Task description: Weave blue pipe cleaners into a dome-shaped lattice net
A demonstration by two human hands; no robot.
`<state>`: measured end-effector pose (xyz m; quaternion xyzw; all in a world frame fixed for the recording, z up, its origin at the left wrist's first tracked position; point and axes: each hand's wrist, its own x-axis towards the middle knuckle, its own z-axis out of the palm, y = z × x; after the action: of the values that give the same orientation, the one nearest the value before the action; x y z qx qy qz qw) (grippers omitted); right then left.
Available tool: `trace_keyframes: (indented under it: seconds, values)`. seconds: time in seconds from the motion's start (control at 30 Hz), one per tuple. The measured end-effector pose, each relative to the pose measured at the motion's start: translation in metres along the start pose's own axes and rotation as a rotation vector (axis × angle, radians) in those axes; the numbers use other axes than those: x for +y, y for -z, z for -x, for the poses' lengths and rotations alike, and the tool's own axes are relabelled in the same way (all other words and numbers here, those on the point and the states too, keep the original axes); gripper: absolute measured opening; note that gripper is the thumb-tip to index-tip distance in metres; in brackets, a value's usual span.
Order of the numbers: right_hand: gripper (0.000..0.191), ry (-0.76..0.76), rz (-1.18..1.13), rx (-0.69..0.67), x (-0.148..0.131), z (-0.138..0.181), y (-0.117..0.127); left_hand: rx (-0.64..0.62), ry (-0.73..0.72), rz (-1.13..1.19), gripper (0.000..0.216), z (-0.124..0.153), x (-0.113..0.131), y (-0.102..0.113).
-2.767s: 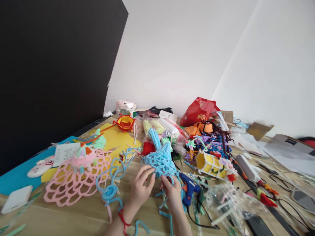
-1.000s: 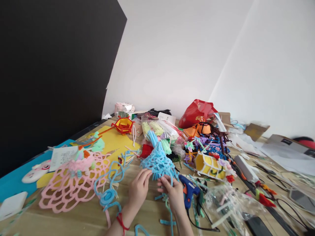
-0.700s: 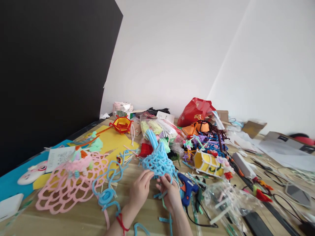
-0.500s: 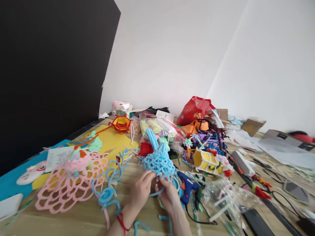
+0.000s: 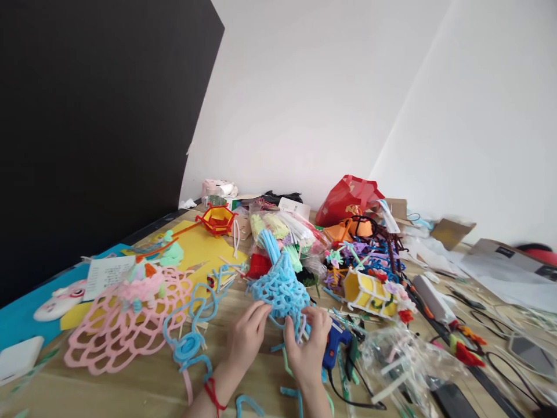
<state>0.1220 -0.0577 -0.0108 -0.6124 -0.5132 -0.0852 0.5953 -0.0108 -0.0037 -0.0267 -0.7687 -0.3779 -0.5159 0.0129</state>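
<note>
A light-blue net of fuzzy pipe cleaners point(image 5: 281, 287) lies in the middle, flaring toward me from a bundle of straight blue stems. My left hand point(image 5: 248, 337), with a red string on its wrist, pinches the net's near left edge. Opposite it, my right hand point(image 5: 308, 348) has thumb and fingers spread around loose blue strands at the near right edge, without visibly closing on them. A blue glue gun point(image 5: 335, 342) lies just right of that hand, partly hidden by it. Cut blue pipe-cleaner pieces point(image 5: 250, 405) lie close to my wrists.
Leftward sit a pink pipe-cleaner net point(image 5: 108, 342) and a blue coil point(image 5: 187, 346). To the right are a yellow-and-white lantern shape point(image 5: 369, 293), clear plastic wrap point(image 5: 404, 354) and cables. Bagged pipe cleaners point(image 5: 282, 226) and a red bag point(image 5: 348, 200) stand behind.
My right hand has opened its fingers and moved slightly up and right along the net's edge. My left hand stays at the near left edge. The view has shifted slightly.
</note>
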Motion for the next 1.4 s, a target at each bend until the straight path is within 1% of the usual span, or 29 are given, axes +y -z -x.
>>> trace_keyframes:
  seconds: [0.07,0.13,0.2,0.27,0.4,0.57,0.73,0.83,0.93,1.0,1.07,1.17,1.23,1.3,1.37,1.4]
  values:
    - [0.019,0.157,0.062,-0.106,-0.003,0.000,0.002,-0.046,-0.017,0.005,0.024,0.001,0.001,0.000]
    - [0.018,0.230,0.090,-0.186,-0.004,0.001,0.000,-0.080,-0.040,0.006,0.026,0.002,0.002,0.001]
    - [0.014,0.232,0.094,-0.201,-0.003,0.002,-0.003,-0.088,-0.061,0.003,0.028,0.002,0.003,0.002]
    - [0.011,0.201,0.079,-0.183,-0.001,0.004,-0.005,-0.090,-0.081,0.003,0.029,0.001,0.005,0.003]
    - [0.015,0.163,0.040,-0.200,-0.004,0.006,-0.005,-0.086,-0.117,0.017,0.029,0.000,0.009,0.005]
    - [0.019,0.190,0.076,-0.238,-0.009,0.005,-0.003,-0.095,-0.131,0.021,0.029,-0.001,0.012,0.007]
    - [0.012,0.221,0.152,-0.196,-0.007,0.007,-0.004,-0.093,-0.120,-0.010,0.029,0.000,0.011,0.007]
    - [0.009,0.193,0.143,-0.180,-0.005,0.008,-0.006,-0.096,-0.108,-0.006,0.028,0.000,0.010,0.005]
    - [0.008,0.107,0.141,-0.186,-0.003,0.007,-0.008,-0.092,-0.069,0.003,0.028,0.000,0.009,0.003]
    - [0.008,0.037,0.150,-0.162,-0.003,0.006,-0.008,-0.069,-0.026,0.000,0.027,0.000,0.008,0.001]
    - [0.017,-0.024,0.151,-0.149,-0.002,0.005,-0.007,-0.034,0.027,-0.007,0.026,0.000,0.007,0.000]
    - [0.033,-0.132,0.084,-0.222,-0.001,0.004,-0.005,0.015,0.101,-0.005,0.024,-0.001,0.004,-0.001]
    - [0.036,-0.280,-0.047,-0.308,0.000,0.004,-0.004,0.034,0.133,0.009,0.024,-0.002,0.002,-0.001]
    - [0.035,-0.487,-0.261,-0.391,-0.001,0.003,-0.005,0.041,0.157,0.029,0.024,-0.003,0.001,-0.001]
    - [0.035,-0.656,-0.502,-0.419,-0.002,0.002,-0.007,0.042,0.167,0.052,0.025,-0.004,0.000,-0.001]
    - [0.035,-0.706,-0.607,-0.398,-0.002,0.001,-0.007,0.040,0.167,0.066,0.025,-0.005,0.001,-0.001]
